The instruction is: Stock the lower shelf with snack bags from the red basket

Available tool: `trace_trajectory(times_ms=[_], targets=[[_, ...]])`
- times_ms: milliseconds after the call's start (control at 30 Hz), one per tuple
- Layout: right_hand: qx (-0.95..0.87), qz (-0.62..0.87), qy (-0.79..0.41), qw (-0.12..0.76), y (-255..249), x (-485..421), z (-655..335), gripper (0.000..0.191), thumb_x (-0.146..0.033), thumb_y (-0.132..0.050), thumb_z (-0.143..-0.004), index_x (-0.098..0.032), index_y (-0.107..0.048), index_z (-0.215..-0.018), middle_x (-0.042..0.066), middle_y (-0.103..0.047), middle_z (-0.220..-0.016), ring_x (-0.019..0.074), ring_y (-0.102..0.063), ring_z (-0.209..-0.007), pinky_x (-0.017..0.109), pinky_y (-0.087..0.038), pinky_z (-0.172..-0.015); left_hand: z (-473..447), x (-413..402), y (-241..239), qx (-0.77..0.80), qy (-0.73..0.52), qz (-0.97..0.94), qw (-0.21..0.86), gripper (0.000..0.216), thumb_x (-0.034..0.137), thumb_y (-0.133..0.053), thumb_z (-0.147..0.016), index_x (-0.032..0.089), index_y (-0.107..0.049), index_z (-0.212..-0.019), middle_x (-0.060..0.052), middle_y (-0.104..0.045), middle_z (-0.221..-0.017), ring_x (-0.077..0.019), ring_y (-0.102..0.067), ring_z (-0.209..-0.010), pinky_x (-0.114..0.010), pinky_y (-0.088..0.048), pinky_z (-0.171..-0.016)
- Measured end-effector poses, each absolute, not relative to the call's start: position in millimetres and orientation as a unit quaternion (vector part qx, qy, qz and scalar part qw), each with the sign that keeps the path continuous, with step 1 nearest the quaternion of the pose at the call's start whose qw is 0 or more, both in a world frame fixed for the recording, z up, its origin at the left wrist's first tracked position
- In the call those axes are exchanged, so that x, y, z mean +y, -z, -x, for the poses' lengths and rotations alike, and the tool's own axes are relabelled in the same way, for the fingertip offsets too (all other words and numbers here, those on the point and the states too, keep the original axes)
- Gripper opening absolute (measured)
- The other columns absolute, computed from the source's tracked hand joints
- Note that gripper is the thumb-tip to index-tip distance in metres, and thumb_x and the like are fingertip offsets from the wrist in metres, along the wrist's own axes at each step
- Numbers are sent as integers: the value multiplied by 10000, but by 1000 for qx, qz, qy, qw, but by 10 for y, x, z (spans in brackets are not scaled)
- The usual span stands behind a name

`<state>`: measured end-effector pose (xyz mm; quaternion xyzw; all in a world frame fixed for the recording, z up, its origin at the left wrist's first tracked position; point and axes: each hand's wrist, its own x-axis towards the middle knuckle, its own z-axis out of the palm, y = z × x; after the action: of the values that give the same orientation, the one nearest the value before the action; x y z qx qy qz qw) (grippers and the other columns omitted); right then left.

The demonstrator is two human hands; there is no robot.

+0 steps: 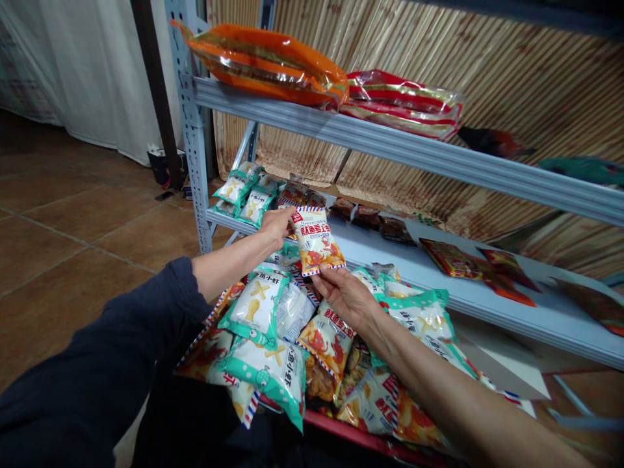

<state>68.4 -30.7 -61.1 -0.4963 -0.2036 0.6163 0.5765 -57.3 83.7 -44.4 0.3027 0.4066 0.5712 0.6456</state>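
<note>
Snack packet (pixel 317 240): held upright betw. both hands, above the heap of packets (pixel 292 351), in front of the middle shelf (pixel 439 273). Left hand (pixel 277 224) fingers pinch its top-left corner; right hand (pixel 347 296) fingers pinch the bottom edge, keeping the label facing the wearer.

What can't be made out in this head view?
- Container under the snack pile: hidden by packets; only a red rim shows.
- Dark packets on the middle shelf: too small to read.
- Right hand fingertips: partly behind the held orange packet.
- Left hand grips its top corner.
</note>
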Motion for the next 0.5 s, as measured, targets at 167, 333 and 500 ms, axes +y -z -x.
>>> trace_trajectory(times_ms=[167, 333, 500], targets=[[-207, 496, -611, 582, 596, -332, -639, 150, -6, -644, -637, -141, -592, -674, 3, -651, -684, 91, -619, -615, 186, -561, -621, 572, 845, 467, 422, -564, -278, 654, 90, 142, -595, -709, 169, -600, -624, -29, -578, -541, -130, -534, -560, -256, -406, -554], [-199, 495, -597, 599, 529, -343, -576, 198, 38, -613, -644, -135, -534, -585, -18, -610, -607, 69, -608, -582, 156, -558, -614, 556, 904, 505, 440, -554, -255, 659, 85, 121, -579, -721, 160, -621, -658, -41, -575, -531, -149, -542, -577, -275, -399, -560], [-200, 503, -592, 597, 458, -362, -533, 196, 27, -622, -648, -141, -527, -611, -24, -598, -614, 64, -605, -565, 146, -558, -597, 555, 936, 538, 448, -548, -242, 663, 54, 123, -595, -715, 155, -629, -687, -26, -547, -488, -142, -533, -559, -265, -398, -551]])
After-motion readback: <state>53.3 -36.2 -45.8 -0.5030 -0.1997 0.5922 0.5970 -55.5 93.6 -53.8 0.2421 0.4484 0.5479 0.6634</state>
